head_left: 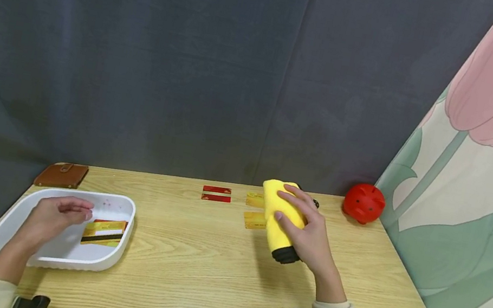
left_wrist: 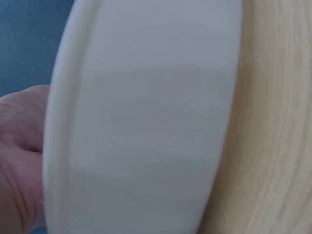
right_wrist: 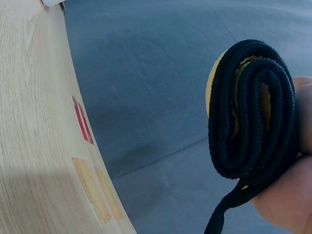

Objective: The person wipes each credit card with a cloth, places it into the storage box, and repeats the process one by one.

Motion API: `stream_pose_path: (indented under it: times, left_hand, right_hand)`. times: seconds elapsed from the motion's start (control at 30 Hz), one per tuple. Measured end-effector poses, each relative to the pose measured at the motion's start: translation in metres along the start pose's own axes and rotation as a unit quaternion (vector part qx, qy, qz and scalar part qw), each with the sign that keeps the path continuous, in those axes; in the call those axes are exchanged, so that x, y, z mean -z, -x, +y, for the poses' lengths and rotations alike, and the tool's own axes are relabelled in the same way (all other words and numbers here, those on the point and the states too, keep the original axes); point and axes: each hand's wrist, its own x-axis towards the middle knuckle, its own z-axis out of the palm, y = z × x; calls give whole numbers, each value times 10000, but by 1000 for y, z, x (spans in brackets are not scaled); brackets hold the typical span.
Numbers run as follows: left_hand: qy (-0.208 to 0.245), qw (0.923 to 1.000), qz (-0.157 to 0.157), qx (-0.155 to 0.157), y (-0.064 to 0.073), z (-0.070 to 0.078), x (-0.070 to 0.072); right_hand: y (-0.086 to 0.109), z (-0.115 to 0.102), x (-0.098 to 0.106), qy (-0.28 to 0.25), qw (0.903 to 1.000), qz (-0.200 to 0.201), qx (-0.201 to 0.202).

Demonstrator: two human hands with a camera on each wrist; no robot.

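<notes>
My right hand grips a rolled yellow cloth with black edging, raised above the table. The right wrist view shows the roll's black-edged end and a loose strap hanging from it. My left hand hovers over the white plastic tray, fingers loosely bent, with nothing seen between them. Inside the tray lie overlapping gold and red cards, right of that hand. In the left wrist view the tray's outer wall hides most of the left hand.
A red card with a pale stripe lies near the back edge. Left of the cloth is a gold card, with another behind it. A brown leather wallet sits at the back left, a red piggy bank at the back right.
</notes>
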Motion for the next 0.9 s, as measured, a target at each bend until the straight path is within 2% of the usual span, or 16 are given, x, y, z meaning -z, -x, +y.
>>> stream_pose_path:
  times: [0.17, 0.4, 0.6, 0.9]
  left_hand:
    - [387, 9991, -122, -121, -4, 17, -8]
    - [892, 9923, -306, -800, -9, 64, -36]
    - [1090, 9859, -569, -1136, -22, 106, -74]
    - [1059, 9742, -1378, -1440, -48, 156, -144]
  right_hand:
    - [-1, -1, 5, 5, 9999, 138, 22]
    - [1, -3, 15, -138, 9992, 348, -109]
    - [1, -4, 24, -160, 9985, 518, -34]
    - [3, -6, 37, -83, 9971, 759, 60]
